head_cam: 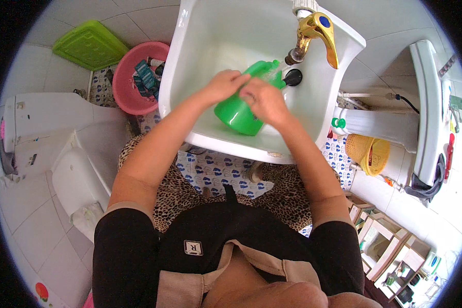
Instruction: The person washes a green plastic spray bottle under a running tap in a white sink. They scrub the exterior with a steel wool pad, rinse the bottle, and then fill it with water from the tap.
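A green plastic watering can (pixel 241 114) lies tilted in a deep white ceramic sink (pixel 200 50). Its neck is under the gold-coloured tap (pixel 312 32), and what looks like running water falls onto it. My left hand (pixel 227 85) rests at the can's upper left side. Beside it, my right hand (pixel 265 101) is over the can's middle with fingers curled; motion blurs it, and whether either hand grips the can is not clear. A round black piece (pixel 293 77), perhaps a drain plug, lies by the can's right side.
Left of the sink stand a pink basin (pixel 123 92) holding cloths and a lime-green plastic lid (pixel 90 44). At the right are a pedestal washbasin (pixel 425 115), a yellow basket (pixel 364 152) and a wooden shelf (pixel 389 246) with small items.
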Available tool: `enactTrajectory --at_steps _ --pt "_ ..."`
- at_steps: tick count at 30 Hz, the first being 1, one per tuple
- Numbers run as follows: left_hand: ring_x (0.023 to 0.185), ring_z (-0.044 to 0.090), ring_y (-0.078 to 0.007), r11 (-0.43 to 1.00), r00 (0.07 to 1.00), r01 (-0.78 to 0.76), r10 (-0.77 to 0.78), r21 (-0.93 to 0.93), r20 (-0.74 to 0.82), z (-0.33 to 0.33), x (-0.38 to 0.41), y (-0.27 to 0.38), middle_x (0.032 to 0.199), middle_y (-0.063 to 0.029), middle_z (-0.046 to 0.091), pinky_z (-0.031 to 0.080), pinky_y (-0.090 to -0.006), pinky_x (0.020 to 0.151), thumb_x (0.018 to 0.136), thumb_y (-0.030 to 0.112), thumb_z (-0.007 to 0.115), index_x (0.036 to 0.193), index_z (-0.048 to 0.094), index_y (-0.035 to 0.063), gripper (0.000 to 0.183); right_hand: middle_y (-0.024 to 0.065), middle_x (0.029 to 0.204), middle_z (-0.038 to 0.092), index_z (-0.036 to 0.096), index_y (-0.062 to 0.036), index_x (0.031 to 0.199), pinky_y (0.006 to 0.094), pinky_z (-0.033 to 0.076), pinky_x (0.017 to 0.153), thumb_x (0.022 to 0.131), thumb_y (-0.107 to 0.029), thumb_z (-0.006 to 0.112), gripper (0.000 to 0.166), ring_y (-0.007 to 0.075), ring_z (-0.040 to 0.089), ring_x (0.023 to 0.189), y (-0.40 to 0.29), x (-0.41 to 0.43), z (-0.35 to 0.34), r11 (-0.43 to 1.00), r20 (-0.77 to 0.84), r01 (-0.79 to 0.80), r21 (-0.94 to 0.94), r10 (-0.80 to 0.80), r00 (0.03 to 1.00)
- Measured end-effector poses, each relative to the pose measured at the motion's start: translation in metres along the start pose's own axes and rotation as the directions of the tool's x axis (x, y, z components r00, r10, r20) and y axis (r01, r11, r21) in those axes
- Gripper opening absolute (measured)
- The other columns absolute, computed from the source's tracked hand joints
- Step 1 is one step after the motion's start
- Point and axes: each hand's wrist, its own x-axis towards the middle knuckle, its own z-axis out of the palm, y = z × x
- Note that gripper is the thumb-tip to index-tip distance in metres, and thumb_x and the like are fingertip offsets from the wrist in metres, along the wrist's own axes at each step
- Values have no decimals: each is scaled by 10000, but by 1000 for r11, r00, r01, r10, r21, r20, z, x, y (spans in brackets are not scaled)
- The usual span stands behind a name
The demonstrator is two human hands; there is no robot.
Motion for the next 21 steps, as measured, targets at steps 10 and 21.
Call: enactTrajectory --at_steps 10,21 --pt "804 596 -176 992 996 89 -88 -95 14 -3 2 -6 889 -114 678 476 -326 767 946 396 548 960 700 0 424 109 868 639 686 -125 841 422 509 682 818 -192 656 76 324 634 784 5 7 1 993 13 25 -117 -24 1000" --pt "710 595 -236 995 998 44 -40 -89 48 15 0 -19 771 -185 646 470 -381 681 913 410 568 859 668 -43 467 119 797 595 668 -101 784 454 479 687 799 -164 623 79 325 608 769 -1 -3 -17 996 141 -52 -74 62 988"
